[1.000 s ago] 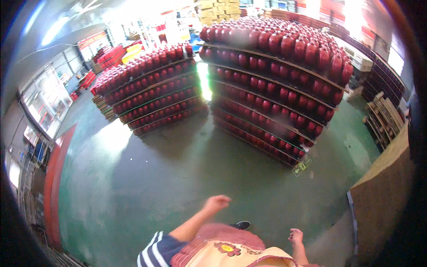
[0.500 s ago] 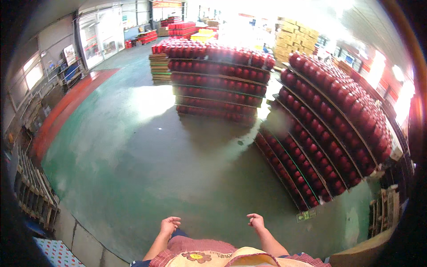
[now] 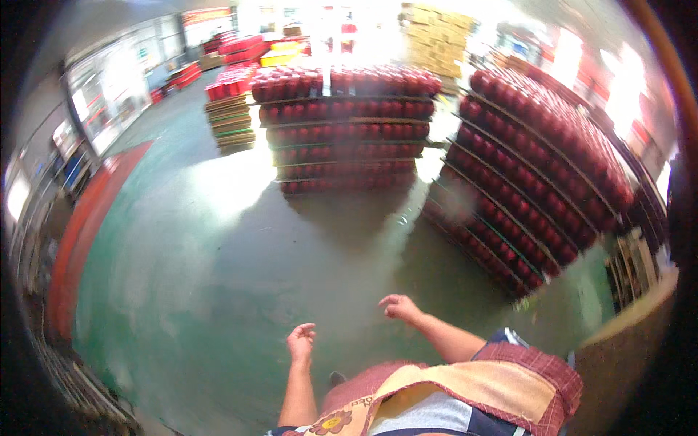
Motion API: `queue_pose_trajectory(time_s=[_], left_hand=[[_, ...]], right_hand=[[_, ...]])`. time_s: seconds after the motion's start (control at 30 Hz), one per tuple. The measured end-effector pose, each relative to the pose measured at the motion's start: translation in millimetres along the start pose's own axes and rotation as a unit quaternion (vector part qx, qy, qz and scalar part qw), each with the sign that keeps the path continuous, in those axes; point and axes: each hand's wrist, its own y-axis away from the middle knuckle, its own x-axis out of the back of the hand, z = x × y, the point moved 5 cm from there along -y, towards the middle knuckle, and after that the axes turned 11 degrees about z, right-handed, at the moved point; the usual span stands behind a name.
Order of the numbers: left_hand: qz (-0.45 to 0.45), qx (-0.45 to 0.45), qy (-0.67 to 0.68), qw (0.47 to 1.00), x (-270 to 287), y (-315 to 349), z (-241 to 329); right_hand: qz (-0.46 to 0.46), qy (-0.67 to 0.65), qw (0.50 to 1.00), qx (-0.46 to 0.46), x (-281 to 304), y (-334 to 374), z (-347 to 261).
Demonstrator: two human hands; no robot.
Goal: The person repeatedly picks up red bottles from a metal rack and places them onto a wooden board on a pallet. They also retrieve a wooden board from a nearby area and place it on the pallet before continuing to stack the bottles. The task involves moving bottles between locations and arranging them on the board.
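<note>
Over the green floor (image 3: pixel 182 305), left hand (image 3: pixel 301 341): low in the view, its grip empty, fingers half curled and apart, their edges blurred.
Right hand (image 3: pixel 400 307): out ahead of the body, fingers bent; whether the tips of its grip meet cannot be told.
Apron (image 3: pixel 465 392): tan and red check, cut off by the lower edge, as is its flower patch (image 3: pixel 331 423); only a bit of one shoe (image 3: pixel 337 378) shows beside it.
Right stack (image 3: pixel 523 190): well apart from both hands, tiers of dark red jars (image 3: pixel 502 138); what they hold cannot be made out.
Middle stack (image 3: pixel 349 134): farther off, tiered with like jars, its top whitened by glare.
Cartons (image 3: pixel 436 47): brown, piled behind the stacks, their contents hidden.
Wooden pallets (image 3: pixel 631 265): at the right, partly lost toward the dark rim.
</note>
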Motion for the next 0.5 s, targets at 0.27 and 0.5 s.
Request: queue_pose_trajectory(time_s=[0.27, 0.5], left_hand=[[-0.15, 0.147, -0.024, 0.977, -133.1, -79.4, -46.1], [-0.191, 0.163, -0.223, 0.942, -188.9, -75.4, -134.4]], right_hand=[[0.225, 0.116, 0.966, 0.043, 141.5, -6.1, 30.7], [0.399, 0.01, 0.917, -0.018, 296.1, 97.5, 144.5]])
